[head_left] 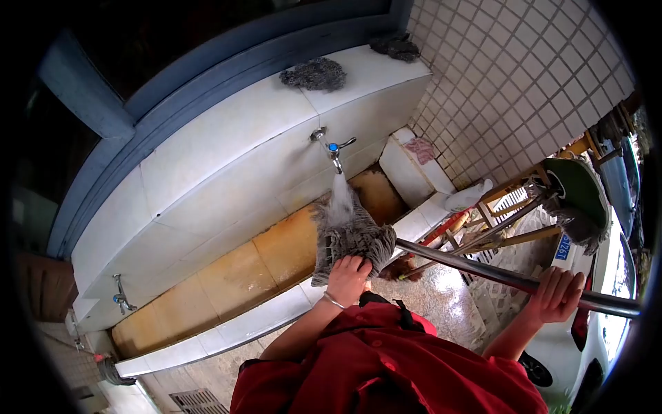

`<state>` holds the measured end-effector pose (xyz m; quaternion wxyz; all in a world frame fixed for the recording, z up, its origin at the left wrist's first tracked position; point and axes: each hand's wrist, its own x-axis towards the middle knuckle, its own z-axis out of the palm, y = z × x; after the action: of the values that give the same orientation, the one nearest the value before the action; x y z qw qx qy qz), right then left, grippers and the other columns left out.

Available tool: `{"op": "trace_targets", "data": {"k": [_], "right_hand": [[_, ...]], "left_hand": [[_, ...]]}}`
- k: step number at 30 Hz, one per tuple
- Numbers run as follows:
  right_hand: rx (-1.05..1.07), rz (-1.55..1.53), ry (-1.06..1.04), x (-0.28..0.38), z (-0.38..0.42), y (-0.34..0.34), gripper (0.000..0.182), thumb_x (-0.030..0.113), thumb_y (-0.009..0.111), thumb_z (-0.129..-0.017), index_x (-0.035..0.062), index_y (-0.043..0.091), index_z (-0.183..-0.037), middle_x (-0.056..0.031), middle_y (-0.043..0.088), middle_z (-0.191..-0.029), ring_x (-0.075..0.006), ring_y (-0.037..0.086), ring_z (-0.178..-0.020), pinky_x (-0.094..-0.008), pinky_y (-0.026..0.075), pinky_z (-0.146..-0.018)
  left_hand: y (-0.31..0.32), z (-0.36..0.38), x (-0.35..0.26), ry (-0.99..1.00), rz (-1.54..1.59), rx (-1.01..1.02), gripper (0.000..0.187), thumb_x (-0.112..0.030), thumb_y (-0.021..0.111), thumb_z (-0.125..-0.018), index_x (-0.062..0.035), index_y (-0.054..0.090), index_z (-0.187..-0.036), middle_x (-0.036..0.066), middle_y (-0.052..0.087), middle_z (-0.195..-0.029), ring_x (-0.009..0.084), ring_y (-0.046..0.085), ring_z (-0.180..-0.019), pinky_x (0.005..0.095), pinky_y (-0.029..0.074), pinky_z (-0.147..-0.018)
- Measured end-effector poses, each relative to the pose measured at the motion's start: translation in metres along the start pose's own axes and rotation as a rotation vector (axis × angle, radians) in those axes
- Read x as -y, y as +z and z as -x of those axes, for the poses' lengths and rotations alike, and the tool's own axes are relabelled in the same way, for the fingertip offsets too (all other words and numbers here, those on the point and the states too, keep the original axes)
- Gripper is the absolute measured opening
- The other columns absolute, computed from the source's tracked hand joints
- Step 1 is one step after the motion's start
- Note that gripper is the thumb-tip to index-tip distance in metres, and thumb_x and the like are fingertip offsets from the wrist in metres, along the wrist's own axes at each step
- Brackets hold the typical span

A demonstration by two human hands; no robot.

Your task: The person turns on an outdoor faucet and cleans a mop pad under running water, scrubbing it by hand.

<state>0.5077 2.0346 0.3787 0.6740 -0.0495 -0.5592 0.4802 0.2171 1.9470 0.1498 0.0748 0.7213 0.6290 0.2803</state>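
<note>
Mop: grey strand head [352,241] under the right-hand tap [335,148], lying across the trough's [207,343] front edge toward its right end; metal pole [476,266] slanting out to the right.
Mop head, look: shaggy, dark grey, strands matted and seemingly soaked; white water striking its upper part.
Left hand [347,278]: laid on the strands near the front edge, fingers bent; cannot tell whether closed around them.
Right hand [556,295]: wrapped around the pole, toward its outer end.
Step in hand: rinsing, by judgement.
Next move: would seem to call for turning unwetted strands into the stream, pole held steady.
Trough ledge: grey strand bundle [316,74] near its back edge.
</note>
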Motion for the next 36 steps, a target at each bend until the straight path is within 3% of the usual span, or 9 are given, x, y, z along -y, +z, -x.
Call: {"op": "trace_targets", "data": {"k": [7, 11, 14, 15, 18, 20, 22, 32, 36], "right_hand": [[0.270, -0.041, -0.034, -0.036, -0.084, 0.038, 0.023, 0.020, 0.047, -0.088, 0.0119, 0.037, -0.068, 0.0033, 0.042, -0.047, -0.0061, 0.040, -0.034, -0.0179, 0.036, -0.035], [0.479, -0.291, 0.066, -0.040, -0.133, 0.073, 0.020, 0.020, 0.048, -0.087, 0.0117, 0.038, -0.071, 0.0032, 0.041, -0.046, -0.0066, 0.040, -0.034, -0.0189, 0.034, -0.033], [0.537, -0.240, 0.105, -0.079, -0.133, 0.111, 0.018, 0.018, 0.049, -0.086, 0.0094, 0.039, -0.073, 0.0011, 0.041, -0.047, -0.0073, 0.037, -0.033, -0.0212, 0.031, -0.032], [0.493, -0.158, 0.077, -0.104, -0.124, 0.117, 0.017, 0.016, 0.050, -0.085, 0.0083, 0.039, -0.074, 0.0002, 0.041, -0.047, -0.0078, 0.037, -0.034, -0.0223, 0.031, -0.032], [0.643, -0.205, 0.404, -0.178, -0.089, 0.117, 0.018, 0.005, 0.055, -0.079, 0.0050, 0.041, -0.069, -0.0083, 0.046, -0.052, -0.0167, 0.045, -0.040, -0.0289, 0.038, -0.038], [0.589, -0.097, 0.553, -0.196, -0.063, 0.116, 0.021, 0.009, 0.058, -0.079, 0.0033, 0.040, -0.069, -0.0103, 0.047, -0.055, -0.0185, 0.049, -0.047, -0.0309, 0.041, -0.046], [0.514, -0.204, 0.597, -0.207, -0.042, 0.108, 0.020, 0.009, 0.057, -0.079, 0.0028, 0.042, -0.068, -0.0094, 0.047, -0.054, -0.0162, 0.046, -0.045, -0.0303, 0.040, -0.045], [0.513, -0.106, 0.533, -0.163, -0.013, 0.084, 0.024, 0.007, 0.058, -0.078, 0.0035, 0.041, -0.062, -0.0083, 0.049, -0.056, -0.0163, 0.045, -0.048, -0.0315, 0.041, -0.050], [0.452, -0.142, 0.537, -0.154, -0.010, 0.074, 0.023, 0.005, 0.058, -0.077, 0.0032, 0.041, -0.062, -0.0086, 0.049, -0.056, -0.0161, 0.045, -0.047, -0.0309, 0.041, -0.049]], "left_hand": [[0.014, 0.058, 0.080, -0.444, -0.125, -0.487, 0.029, -0.019, 0.055, -0.077, -0.0016, 0.052, -0.100, 0.017, 0.056, -0.082, 0.0333, 0.055, -0.073, 0.0394, 0.044, -0.065], [-0.033, 0.066, 0.146, -0.875, 0.425, -0.856, 0.044, -0.034, 0.049, -0.086, 0.0047, 0.048, -0.106, 0.023, 0.057, -0.091, 0.0368, 0.055, -0.079, 0.0375, 0.043, -0.069], [0.004, 0.100, 0.208, -1.075, 0.076, -0.814, 0.043, -0.031, 0.054, -0.083, 0.0044, 0.046, -0.107, 0.023, 0.057, -0.091, 0.0355, 0.055, -0.084, 0.0410, 0.043, -0.072], [0.037, 0.125, 0.251, -1.289, -0.025, -0.497, 0.037, -0.026, 0.055, -0.082, 0.0030, 0.047, -0.104, 0.022, 0.057, -0.088, 0.0338, 0.055, -0.086, 0.0433, 0.043, -0.075], [0.041, 0.099, 0.218, -1.202, -0.100, -0.147, 0.032, -0.020, 0.054, -0.080, -0.0004, 0.047, -0.105, 0.021, 0.056, -0.088, 0.0351, 0.055, -0.086, 0.0430, 0.043, -0.076], [0.066, 0.072, 0.207, -0.775, 0.272, -0.194, 0.027, -0.016, 0.051, -0.080, -0.0057, 0.049, -0.105, 0.017, 0.057, -0.085, 0.0314, 0.057, -0.079, 0.0438, 0.046, -0.071], [0.121, 0.037, 0.222, -1.202, 1.690, -0.219, 0.023, -0.010, 0.048, -0.081, -0.0083, 0.049, -0.103, 0.014, 0.057, -0.081, 0.0260, 0.059, -0.070, 0.0434, 0.050, -0.064], [0.130, -0.149, 0.151, -1.357, 2.203, -0.718, 0.015, -0.018, 0.058, -0.081, -0.0082, 0.053, -0.091, 0.007, 0.056, -0.077, 0.0221, 0.058, -0.067, 0.0318, 0.055, -0.057], [0.126, -0.159, 0.157, -1.375, 1.989, -0.536, 0.027, -0.020, 0.067, -0.075, -0.0055, 0.053, -0.093, 0.008, 0.058, -0.081, 0.0210, 0.059, -0.065, 0.0304, 0.055, -0.054]]}}
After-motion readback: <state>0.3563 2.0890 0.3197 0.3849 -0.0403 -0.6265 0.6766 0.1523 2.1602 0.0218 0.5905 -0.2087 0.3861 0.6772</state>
